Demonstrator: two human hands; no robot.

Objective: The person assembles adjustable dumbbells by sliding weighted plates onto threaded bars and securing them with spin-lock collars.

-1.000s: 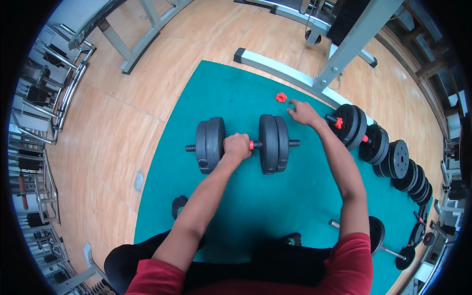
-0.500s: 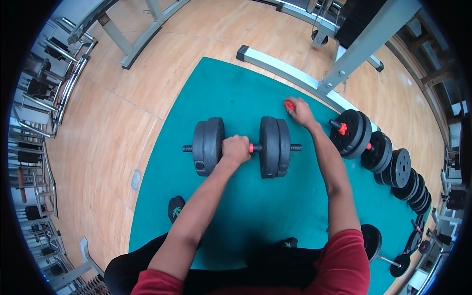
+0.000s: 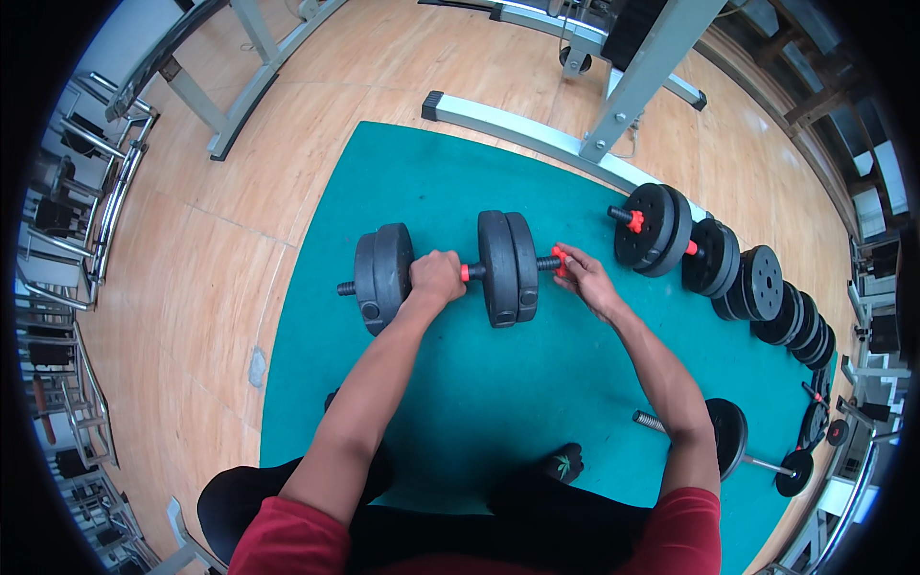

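A dumbbell (image 3: 509,269) with black plates at each end and a red-and-black bar is in front of me over a green mat. My left hand (image 3: 438,277) is wrapped round its handle between the two sets of plates. At the bar's right threaded end, my right hand (image 3: 586,279) grips a red star-shaped collar nut (image 3: 560,261) with its fingertips. The nut is at the tip of the thread, apart from the plates. On the left threaded end (image 3: 346,288) no nut shows.
The green mat (image 3: 422,192) lies on a wood-look floor. To the right stand another dumbbell (image 3: 652,230) with red nuts, a row of black weight plates (image 3: 762,283) and a barbell (image 3: 730,438). Beyond the mat is a grey steel machine frame (image 3: 517,125).
My right hand has brought the red collar nut from above the mat to the dumbbell's right end. My left hand keeps its hold on the handle. The view has shifted slightly.
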